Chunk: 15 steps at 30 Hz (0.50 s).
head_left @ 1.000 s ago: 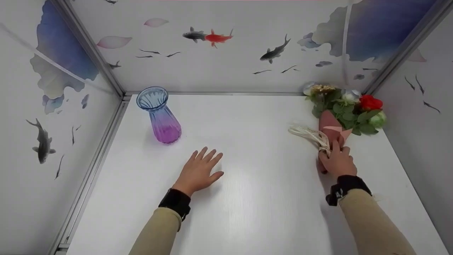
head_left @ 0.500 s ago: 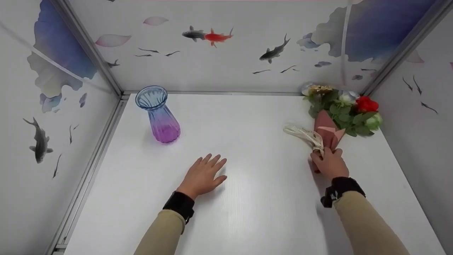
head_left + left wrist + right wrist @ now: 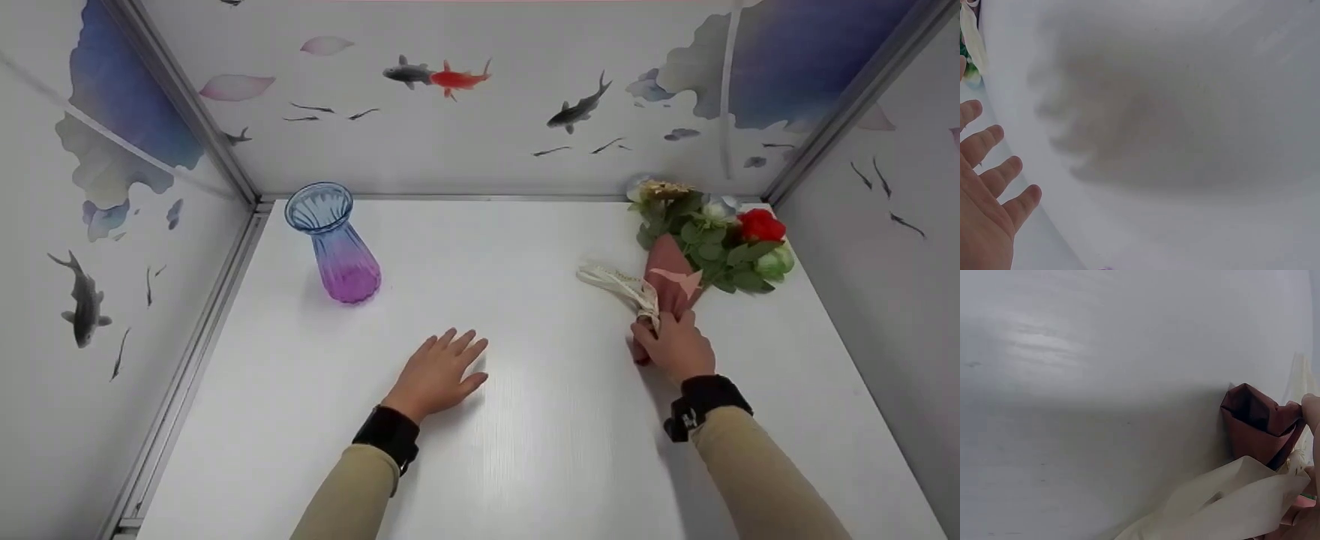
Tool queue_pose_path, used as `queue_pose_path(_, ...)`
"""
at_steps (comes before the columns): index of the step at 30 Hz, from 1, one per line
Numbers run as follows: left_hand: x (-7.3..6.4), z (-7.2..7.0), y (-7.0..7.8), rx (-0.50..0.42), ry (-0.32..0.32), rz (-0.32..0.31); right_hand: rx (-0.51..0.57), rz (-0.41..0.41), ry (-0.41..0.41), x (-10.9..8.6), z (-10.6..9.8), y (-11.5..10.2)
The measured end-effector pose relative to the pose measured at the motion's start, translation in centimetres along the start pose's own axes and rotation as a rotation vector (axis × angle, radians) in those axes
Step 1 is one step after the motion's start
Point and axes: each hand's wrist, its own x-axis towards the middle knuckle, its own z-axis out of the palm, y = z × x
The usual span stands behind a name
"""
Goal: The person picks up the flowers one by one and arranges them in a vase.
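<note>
White tabletop (image 3: 517,465), R hand (image 3: 681,351) w/ curled grip on bouquet (image 3: 699,251) (L hand (image 3: 435,377) empty, outspread)

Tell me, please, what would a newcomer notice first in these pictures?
Probably the bouquet of red, green and pale flowers in dusky-pink wrapping, at the far right of the white table, where the right hand grips its lower end. Next, the ribbed glass vase, blue above and purple below, standing at the far left. The red fish pictured on the white back wall may also draw the eye.
</note>
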Motion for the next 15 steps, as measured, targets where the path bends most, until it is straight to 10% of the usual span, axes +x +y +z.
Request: queue_pose_path(15,0.6,-0.2,1.5,0.013,-0.016,0.020,-0.068,-0.086,-0.011,-0.5,1.5,-2.7)
